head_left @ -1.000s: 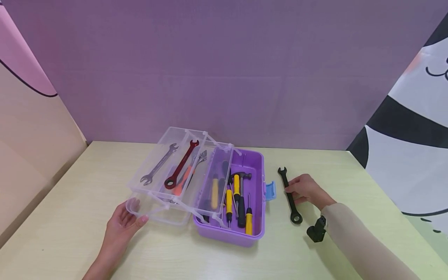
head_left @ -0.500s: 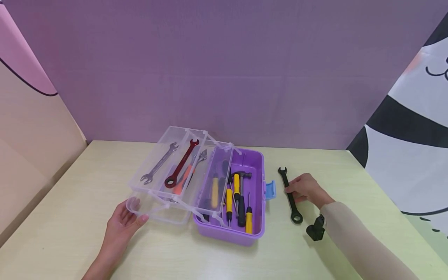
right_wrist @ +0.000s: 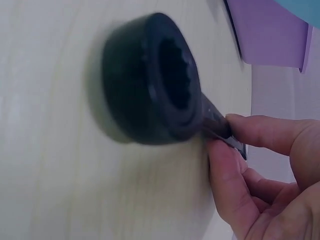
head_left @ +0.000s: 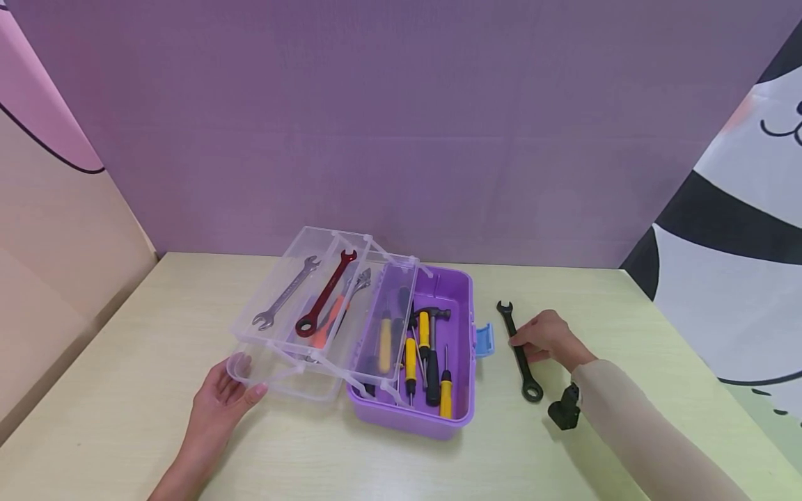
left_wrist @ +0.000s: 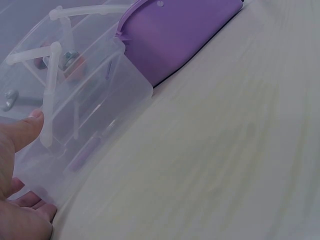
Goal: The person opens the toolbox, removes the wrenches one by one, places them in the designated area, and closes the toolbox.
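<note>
On the left, my left hand (head_left: 217,410) grips the corner of the toolbox's clear lid (head_left: 285,383), thumb on one side and fingers beneath, also seen in the left wrist view. The lid is folded open beside the purple toolbox (head_left: 410,426). My right hand (head_left: 551,339) pinches a black combination wrench (head_left: 520,351) by its shaft, right of the box. In the right wrist view the wrench's ring end (right_wrist: 150,80) looms close to the camera. A red wrench (head_left: 326,296) and a silver wrench (head_left: 286,292) lie in the clear trays.
Yellow-handled screwdrivers (head_left: 445,395) and a hammer (head_left: 432,379) lie inside the purple box. An orange-handled tool (head_left: 327,323) shows through the clear plastic. A blue latch (head_left: 484,341) sticks out on the box's right side. Behind the table (head_left: 564,466) rises a purple wall (head_left: 401,139).
</note>
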Demonstrator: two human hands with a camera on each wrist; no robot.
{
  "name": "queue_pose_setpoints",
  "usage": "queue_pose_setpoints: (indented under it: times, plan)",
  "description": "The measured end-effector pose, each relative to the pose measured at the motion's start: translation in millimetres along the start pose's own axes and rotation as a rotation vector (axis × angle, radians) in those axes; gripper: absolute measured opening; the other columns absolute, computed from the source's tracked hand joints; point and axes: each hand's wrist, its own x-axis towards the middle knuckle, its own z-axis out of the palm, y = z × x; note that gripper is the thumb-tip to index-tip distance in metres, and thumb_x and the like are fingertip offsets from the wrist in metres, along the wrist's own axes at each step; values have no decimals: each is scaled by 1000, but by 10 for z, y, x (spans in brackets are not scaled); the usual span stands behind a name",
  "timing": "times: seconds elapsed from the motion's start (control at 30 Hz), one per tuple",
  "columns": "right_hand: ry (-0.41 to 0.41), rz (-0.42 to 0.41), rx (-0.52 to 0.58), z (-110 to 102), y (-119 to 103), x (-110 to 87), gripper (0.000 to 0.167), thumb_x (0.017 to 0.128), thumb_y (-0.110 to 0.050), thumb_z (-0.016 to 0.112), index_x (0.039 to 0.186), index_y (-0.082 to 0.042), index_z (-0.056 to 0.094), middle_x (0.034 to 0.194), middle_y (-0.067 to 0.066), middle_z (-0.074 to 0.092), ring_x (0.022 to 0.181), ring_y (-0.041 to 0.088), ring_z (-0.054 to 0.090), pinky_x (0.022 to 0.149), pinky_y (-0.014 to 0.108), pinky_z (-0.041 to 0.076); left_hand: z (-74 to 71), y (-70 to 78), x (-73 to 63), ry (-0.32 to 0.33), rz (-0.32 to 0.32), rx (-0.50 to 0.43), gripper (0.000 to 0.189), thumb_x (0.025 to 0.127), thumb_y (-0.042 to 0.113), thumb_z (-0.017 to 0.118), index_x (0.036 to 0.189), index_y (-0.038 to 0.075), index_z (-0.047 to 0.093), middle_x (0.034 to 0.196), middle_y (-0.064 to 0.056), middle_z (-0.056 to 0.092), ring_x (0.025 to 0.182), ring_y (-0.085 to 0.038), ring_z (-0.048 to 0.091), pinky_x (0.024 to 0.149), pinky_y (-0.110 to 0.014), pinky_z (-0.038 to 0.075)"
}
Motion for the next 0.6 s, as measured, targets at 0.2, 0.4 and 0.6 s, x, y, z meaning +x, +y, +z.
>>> queue_pose_setpoints:
  times: [0.2,0.4,0.6]
  plan:
    - [7,0,-6,2,-15,-17,32,81,-3,70,105,14,57,78,10,63,67,16,62,69,37,62,6,2,3,1,2,-2,75,90,9,66,146,-3,18,153,-27,22,141,-41,25,84,5,40]
    - [8,-12,0,2,-8,-25,31,81,-3,71,104,14,59,75,8,63,65,15,61,68,36,62,11,-10,7,4,20,-13,73,89,8,66,144,-3,20,152,-27,24,140,-41,25,85,4,41]
    - [7,-7,-11,-2,-17,-20,29,81,-2,69,103,14,59,74,8,62,65,15,61,68,35,62,5,-14,1,6,13,6,72,90,9,66,145,-3,20,152,-27,24,140,-42,24,85,4,40]
